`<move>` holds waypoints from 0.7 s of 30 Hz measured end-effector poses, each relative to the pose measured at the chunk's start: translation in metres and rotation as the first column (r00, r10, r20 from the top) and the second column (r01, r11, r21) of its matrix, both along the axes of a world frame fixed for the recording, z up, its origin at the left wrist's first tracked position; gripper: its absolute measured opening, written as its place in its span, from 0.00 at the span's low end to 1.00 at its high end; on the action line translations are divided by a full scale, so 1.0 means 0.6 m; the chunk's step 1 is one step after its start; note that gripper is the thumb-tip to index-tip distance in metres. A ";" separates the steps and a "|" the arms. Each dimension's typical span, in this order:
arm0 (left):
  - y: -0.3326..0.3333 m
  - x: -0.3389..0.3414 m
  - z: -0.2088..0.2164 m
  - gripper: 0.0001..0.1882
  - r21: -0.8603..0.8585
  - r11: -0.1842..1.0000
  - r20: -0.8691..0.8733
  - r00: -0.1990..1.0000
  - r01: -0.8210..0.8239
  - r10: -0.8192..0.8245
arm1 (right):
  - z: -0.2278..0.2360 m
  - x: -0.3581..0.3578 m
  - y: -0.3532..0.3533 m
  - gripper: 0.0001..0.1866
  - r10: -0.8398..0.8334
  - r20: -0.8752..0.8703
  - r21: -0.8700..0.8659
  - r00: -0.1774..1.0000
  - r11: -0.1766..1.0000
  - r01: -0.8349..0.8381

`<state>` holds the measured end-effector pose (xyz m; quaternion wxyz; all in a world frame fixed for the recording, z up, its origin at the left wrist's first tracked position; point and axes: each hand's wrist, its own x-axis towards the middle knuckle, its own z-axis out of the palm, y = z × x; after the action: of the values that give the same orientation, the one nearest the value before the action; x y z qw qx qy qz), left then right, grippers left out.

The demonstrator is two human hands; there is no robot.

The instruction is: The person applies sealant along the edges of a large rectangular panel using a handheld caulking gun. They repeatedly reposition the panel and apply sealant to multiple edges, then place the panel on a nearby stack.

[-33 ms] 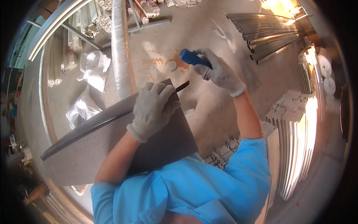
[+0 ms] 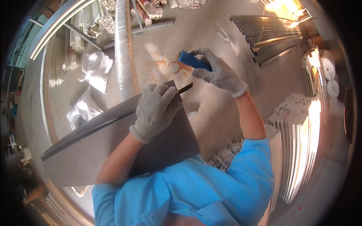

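Note:
A long dark grey panel lies across the left of the view, close to my body. My left hand, in a pale work glove, is closed at its far right corner. From between those fingers a thin black strip sticks out past the panel's end; another dark strip runs along the panel's upper edge. Out over the floor, beyond the corner, my gloved right hand grips a blue block-shaped object between thumb and fingers. Its exact kind cannot be made out. The blue object and the black strip are apart.
A plastic-wrapped bar stretches away beyond the panel, with clear plastic sheeting to its left. Bundled dark metal profiles lie at the far right. Stacked pale profiles stand to my right, near white rolls.
The blue object has shifted slightly left and turned in my right hand, whose fingers have spread a little. My left hand and the panel are nearly still.

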<state>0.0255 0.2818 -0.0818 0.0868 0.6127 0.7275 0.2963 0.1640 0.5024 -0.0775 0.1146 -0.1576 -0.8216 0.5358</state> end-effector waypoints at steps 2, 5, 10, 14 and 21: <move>-0.006 -0.006 0.006 0.19 0.019 1.000 0.079 0.997 -0.023 0.022 | 0.014 -0.027 -0.005 0.24 0.082 0.002 0.133 0.997 0.988 -0.081; -0.020 -0.014 0.014 0.17 0.049 0.998 0.126 0.992 -0.039 0.032 | 0.032 -0.053 -0.006 0.24 0.215 0.009 0.165 0.977 0.963 -0.213; -0.043 -0.017 0.014 0.13 0.021 0.993 0.077 0.990 -0.116 0.114 | 0.066 -0.073 0.003 0.24 0.341 0.287 0.141 0.895 0.909 -0.392; -0.043 -0.023 0.003 0.11 0.069 0.990 0.093 0.989 -0.121 0.114 | 0.082 -0.083 -0.008 0.19 0.364 0.361 0.145 0.859 0.888 -0.437; -0.038 -0.022 -0.009 0.11 0.109 0.988 0.021 0.994 -0.113 0.111 | 0.058 -0.115 0.001 0.21 0.439 0.352 0.275 0.827 0.796 -0.540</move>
<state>0.0124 0.2593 -0.0870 0.0417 0.5725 0.7426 0.3451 0.0950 0.5031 -0.0429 -0.1154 0.0146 -0.9260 0.3592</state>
